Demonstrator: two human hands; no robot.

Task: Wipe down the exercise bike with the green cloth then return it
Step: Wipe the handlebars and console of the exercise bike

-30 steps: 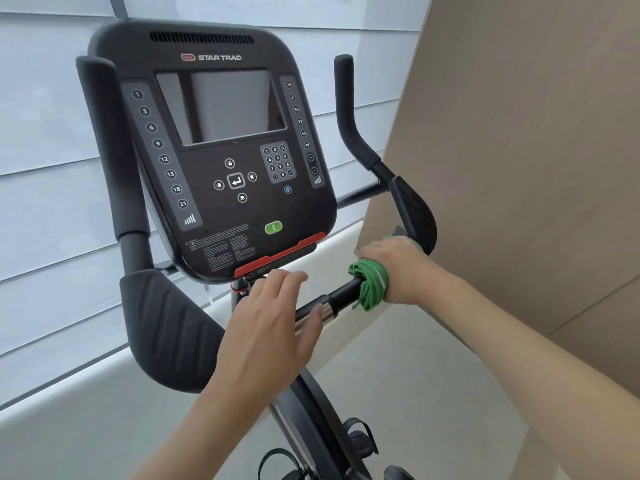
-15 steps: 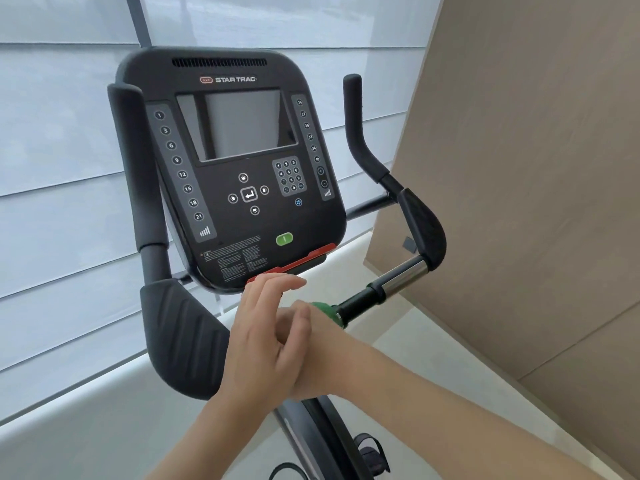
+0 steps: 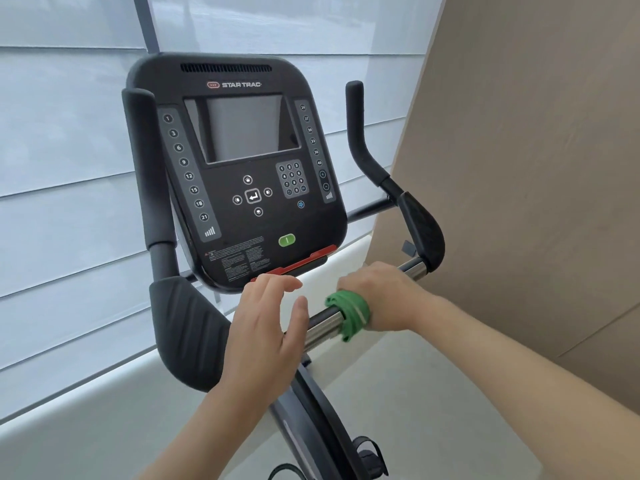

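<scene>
The black exercise bike's console [image 3: 242, 174] faces me, with a chrome handlebar bar [image 3: 322, 325] running from below it to the right elbow pad [image 3: 420, 230]. The green cloth [image 3: 348, 313] is wrapped round the middle of that bar, and my right hand [image 3: 379, 294] grips it there, fingers curled over the bar. My left hand [image 3: 266, 327] hovers with relaxed fingers just left of the cloth, below the console's red lower edge; it holds nothing.
The left elbow pad [image 3: 188, 334] and upright grip [image 3: 147, 168] stand at left, the right upright grip [image 3: 360, 133] behind. A tan wall panel [image 3: 519, 168] closes in on the right. Window blinds [image 3: 62, 202] lie behind; a pedal [image 3: 369, 455] shows below.
My right hand slid the cloth left along the bar to my left hand, then back right to the bar's middle. The view has tilted up slightly.
</scene>
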